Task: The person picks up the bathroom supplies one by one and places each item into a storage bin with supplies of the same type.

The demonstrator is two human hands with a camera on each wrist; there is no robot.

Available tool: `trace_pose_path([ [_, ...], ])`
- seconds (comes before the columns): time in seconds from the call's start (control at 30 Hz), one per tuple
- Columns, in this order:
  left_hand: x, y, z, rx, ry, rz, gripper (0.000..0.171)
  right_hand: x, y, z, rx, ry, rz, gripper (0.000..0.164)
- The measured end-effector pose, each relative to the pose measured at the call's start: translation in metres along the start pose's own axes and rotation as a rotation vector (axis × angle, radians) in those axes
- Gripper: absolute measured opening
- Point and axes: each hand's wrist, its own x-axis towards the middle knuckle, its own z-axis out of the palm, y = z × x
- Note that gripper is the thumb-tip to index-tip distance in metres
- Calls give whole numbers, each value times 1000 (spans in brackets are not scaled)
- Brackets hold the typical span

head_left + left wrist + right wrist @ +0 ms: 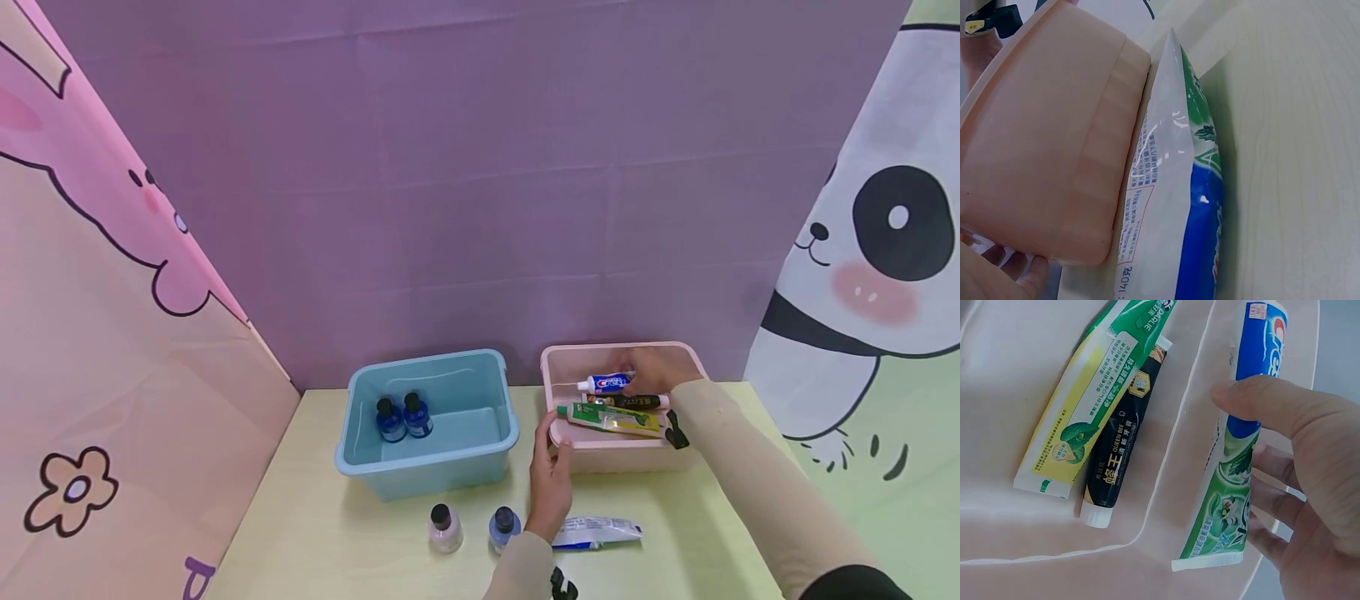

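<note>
My right hand (651,372) reaches into the pink bin (555,367) and holds a blue and green toothpaste tube (1252,419) between thumb and fingers. Beside it in the bin lie a black toothpaste tube (1113,444) and a green and yellow toothpaste tube (1088,412), partly crossing over the black one. My left hand (551,487) touches the bin's front left corner, fingers along the side and thumb at the front. Close to that wrist, a white, blue and green toothpaste tube (1169,162) lies on the table before the bin.
A blue bin (435,479) stands to the left with two dark blue bottles (403,421) inside. In front of it on the table (315,517) stand a pale pink bottle (446,533) and a blue bottle (504,527) with black caps. A purple cloth backdrop (480,192) rises behind.
</note>
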Motion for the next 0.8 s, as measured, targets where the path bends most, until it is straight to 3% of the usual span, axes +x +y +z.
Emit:
trace_pose_path([
  [0.4, 0, -1, 1, -3, 2, -4, 49, 4, 1, 1, -10, -11, 7, 29],
  [0.63, -1, 0, 2, -19, -4, -18, 50, 5, 4, 4, -15, 58, 2, 16],
  [0.8, -1, 0, -1, -14, -1, -8, 48, 5, 0, 2, 37, 97, 14, 27],
])
